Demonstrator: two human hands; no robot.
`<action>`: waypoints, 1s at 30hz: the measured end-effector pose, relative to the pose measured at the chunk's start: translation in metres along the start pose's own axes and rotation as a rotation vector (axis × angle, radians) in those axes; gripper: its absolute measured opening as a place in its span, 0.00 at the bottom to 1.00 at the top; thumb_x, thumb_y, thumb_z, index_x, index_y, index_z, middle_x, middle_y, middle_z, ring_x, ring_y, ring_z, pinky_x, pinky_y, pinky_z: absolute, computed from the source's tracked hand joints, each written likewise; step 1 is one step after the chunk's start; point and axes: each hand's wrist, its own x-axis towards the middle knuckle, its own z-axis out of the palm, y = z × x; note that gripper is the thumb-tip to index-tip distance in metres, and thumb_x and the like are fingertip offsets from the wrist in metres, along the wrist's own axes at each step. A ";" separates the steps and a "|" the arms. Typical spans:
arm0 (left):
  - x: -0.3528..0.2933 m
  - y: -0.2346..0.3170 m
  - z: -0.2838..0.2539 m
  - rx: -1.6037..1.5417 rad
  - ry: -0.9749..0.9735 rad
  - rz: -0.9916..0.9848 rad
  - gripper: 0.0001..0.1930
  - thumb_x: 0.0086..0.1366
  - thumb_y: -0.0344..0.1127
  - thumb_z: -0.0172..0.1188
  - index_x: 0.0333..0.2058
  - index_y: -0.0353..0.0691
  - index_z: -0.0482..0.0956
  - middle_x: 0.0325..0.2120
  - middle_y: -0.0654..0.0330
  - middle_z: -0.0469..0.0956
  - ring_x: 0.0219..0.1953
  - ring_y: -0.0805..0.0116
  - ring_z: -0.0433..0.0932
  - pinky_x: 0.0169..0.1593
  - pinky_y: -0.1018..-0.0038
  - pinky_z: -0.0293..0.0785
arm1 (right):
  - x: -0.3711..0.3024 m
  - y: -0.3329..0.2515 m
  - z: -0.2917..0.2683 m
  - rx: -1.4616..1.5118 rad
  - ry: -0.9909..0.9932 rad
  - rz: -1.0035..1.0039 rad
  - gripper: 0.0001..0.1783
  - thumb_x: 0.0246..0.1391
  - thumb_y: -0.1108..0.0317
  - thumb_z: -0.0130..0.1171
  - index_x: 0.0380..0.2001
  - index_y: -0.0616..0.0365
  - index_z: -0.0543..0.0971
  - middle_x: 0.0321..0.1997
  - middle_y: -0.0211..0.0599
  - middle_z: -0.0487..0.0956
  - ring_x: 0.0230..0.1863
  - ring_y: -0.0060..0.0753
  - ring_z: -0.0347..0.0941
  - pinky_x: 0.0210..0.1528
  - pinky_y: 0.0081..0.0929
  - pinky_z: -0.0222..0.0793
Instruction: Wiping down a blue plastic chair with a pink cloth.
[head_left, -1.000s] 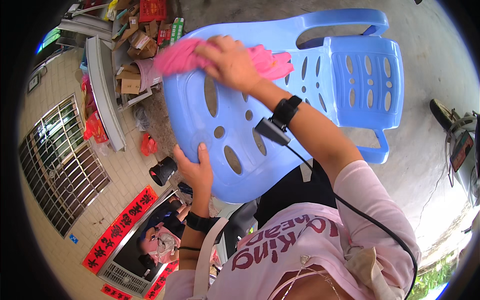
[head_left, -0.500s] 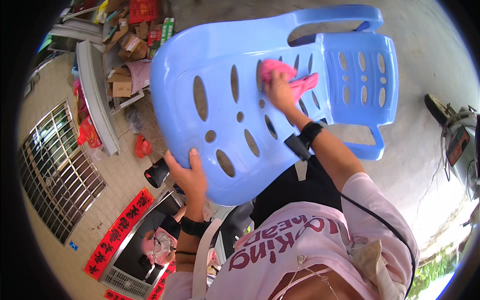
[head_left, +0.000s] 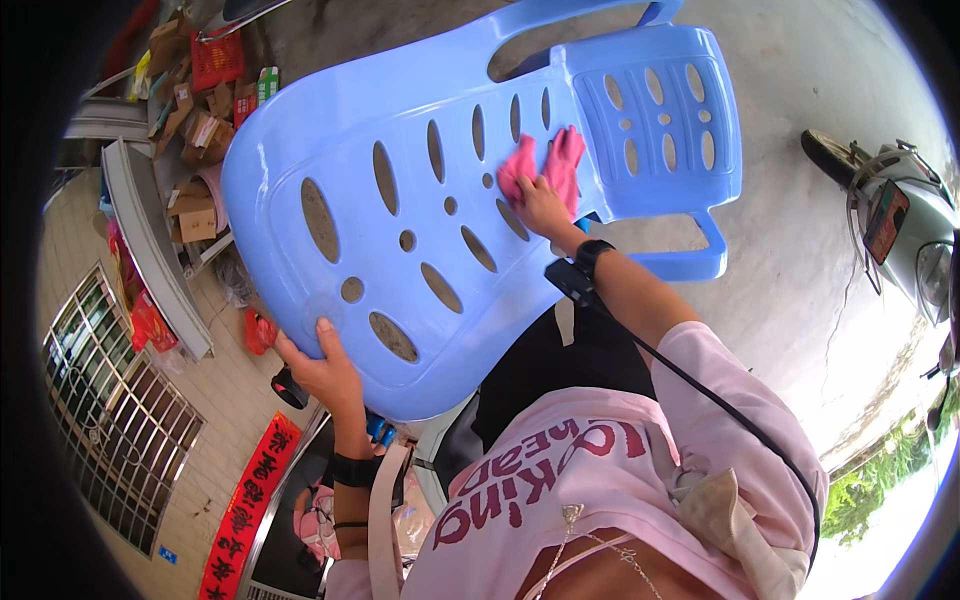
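Observation:
A light blue plastic chair (head_left: 400,170) with oval slots fills the middle of the view, its backrest toward me and its seat at the upper right. My left hand (head_left: 325,370) grips the lower rim of the backrest, thumb on top. My right hand (head_left: 545,205) presses a pink cloth (head_left: 540,165) flat against the chair where backrest meets seat. A black band and a cabled device sit on my right wrist.
Concrete ground (head_left: 820,80) lies under the chair. A parked scooter (head_left: 900,220) stands at the right. Cardboard boxes and clutter (head_left: 195,130) pile up at the upper left beside a barred window (head_left: 110,430). A red banner (head_left: 250,500) hangs by a doorway at the lower left.
My right hand slid the pink cloth from the top of the backrest down toward the seat. The left hand kept its grip on the chair's rim.

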 end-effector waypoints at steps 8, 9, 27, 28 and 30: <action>0.004 -0.015 0.001 0.039 0.012 0.031 0.25 0.63 0.41 0.58 0.51 0.26 0.64 0.43 0.38 0.73 0.43 0.45 0.75 0.47 0.58 0.70 | -0.089 0.027 0.006 0.186 -0.241 0.111 0.26 0.48 0.58 0.58 0.49 0.57 0.66 0.44 0.66 0.70 0.46 0.68 0.70 0.47 0.52 0.67; 0.004 -0.013 -0.001 0.028 0.009 0.028 0.25 0.63 0.41 0.58 0.50 0.26 0.64 0.43 0.39 0.73 0.43 0.46 0.75 0.47 0.59 0.71 | -0.100 0.024 -0.007 0.059 -0.386 0.106 0.28 0.46 0.57 0.60 0.49 0.55 0.68 0.46 0.64 0.70 0.47 0.65 0.70 0.48 0.51 0.68; 0.006 -0.001 -0.002 -0.311 -0.099 -0.001 0.23 0.61 0.37 0.62 0.49 0.28 0.67 0.42 0.48 0.75 0.41 0.60 0.76 0.46 0.67 0.73 | -0.206 0.237 -0.165 0.290 0.781 0.786 0.27 0.49 0.62 0.56 0.53 0.59 0.69 0.48 0.53 0.74 0.48 0.49 0.75 0.48 0.41 0.73; 0.008 -0.003 0.000 -0.254 -0.084 0.012 0.23 0.60 0.36 0.63 0.49 0.27 0.67 0.42 0.49 0.75 0.41 0.62 0.75 0.45 0.67 0.72 | -0.209 0.244 -0.157 0.683 0.775 0.665 0.27 0.49 0.62 0.56 0.52 0.65 0.70 0.47 0.52 0.75 0.47 0.46 0.76 0.47 0.39 0.74; 0.014 -0.014 0.000 -0.364 -0.109 0.004 0.23 0.60 0.35 0.63 0.48 0.27 0.68 0.41 0.50 0.76 0.40 0.63 0.75 0.45 0.68 0.72 | -0.202 0.232 -0.145 0.868 0.815 0.662 0.27 0.51 0.60 0.56 0.51 0.67 0.70 0.45 0.48 0.76 0.44 0.42 0.77 0.43 0.39 0.76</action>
